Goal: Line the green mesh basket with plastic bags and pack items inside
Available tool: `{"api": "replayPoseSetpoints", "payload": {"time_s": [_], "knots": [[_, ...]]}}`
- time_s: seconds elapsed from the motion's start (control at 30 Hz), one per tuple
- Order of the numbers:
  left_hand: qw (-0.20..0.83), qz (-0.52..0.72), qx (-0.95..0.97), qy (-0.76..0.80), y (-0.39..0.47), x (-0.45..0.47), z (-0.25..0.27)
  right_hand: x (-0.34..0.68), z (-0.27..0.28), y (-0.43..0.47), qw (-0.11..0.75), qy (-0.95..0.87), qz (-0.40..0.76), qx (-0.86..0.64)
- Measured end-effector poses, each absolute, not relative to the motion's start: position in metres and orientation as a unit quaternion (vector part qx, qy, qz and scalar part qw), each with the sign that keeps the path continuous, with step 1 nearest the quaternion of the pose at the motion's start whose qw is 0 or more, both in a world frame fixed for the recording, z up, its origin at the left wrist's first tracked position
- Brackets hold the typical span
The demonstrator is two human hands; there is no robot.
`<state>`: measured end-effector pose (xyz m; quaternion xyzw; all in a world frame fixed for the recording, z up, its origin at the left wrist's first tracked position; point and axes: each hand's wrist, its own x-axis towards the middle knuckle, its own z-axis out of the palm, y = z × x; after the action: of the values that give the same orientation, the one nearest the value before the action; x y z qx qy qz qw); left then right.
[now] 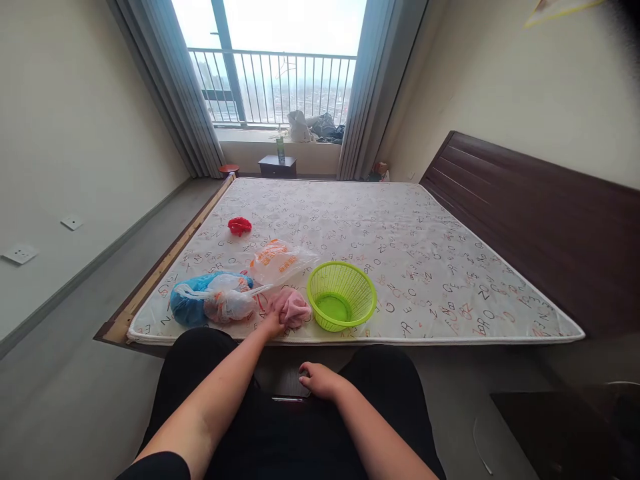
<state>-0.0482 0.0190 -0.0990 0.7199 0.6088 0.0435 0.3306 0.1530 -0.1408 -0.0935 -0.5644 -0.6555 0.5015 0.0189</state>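
1. Left hand (273,324): extended over the near edge of the mattress, fingers against a crumpled pink fabric cloth (294,308); they are partly hidden, so whether they grasp it cannot be told.
2. Right hand (320,382): held low between the knees, short of the mattress edge, fingers released and loosely curled.
3. The pink cloth lies near the front edge of a white mattress printed with scattered black and red letters (410,267), between the bags and the basket.
4. Round lime-green plastic basket with slotted walls (350,283): upright, just right of the cloth; whether the two touch cannot be told.
5. Clear plastic bag with orange print (283,261): spread flat behind the cloth.
6. Knotted whitish translucent plastic bag (230,303): left of the cloth, against a bulging blue plastic bag (187,310).
7. Small bright-red crumpled bundle (240,227): farther back on the mattress, apart from the bags.
8. Dark brown wooden headboard (525,180): along the mattress's right side.
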Motion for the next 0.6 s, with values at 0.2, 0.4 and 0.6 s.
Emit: {"api": "replayPoseSetpoints", "payload": {"time_s": [0.2,0.4,0.6], "knots": [[0.378,-0.008,0.756,0.535,0.023,-0.044,-0.087,0.151,-0.097,-0.139,-0.004,-0.652,0.504,-0.567],[0.339,0.051,0.744,0.573,0.070,-0.094,-0.033,0.155,-0.098,-0.140,-0.012,-0.650,0.505,-0.568],[0.198,0.123,0.632,0.739,0.104,-0.181,-0.001,0.158,-0.098,-0.140,-0.027,-0.641,0.505,-0.578]]}}
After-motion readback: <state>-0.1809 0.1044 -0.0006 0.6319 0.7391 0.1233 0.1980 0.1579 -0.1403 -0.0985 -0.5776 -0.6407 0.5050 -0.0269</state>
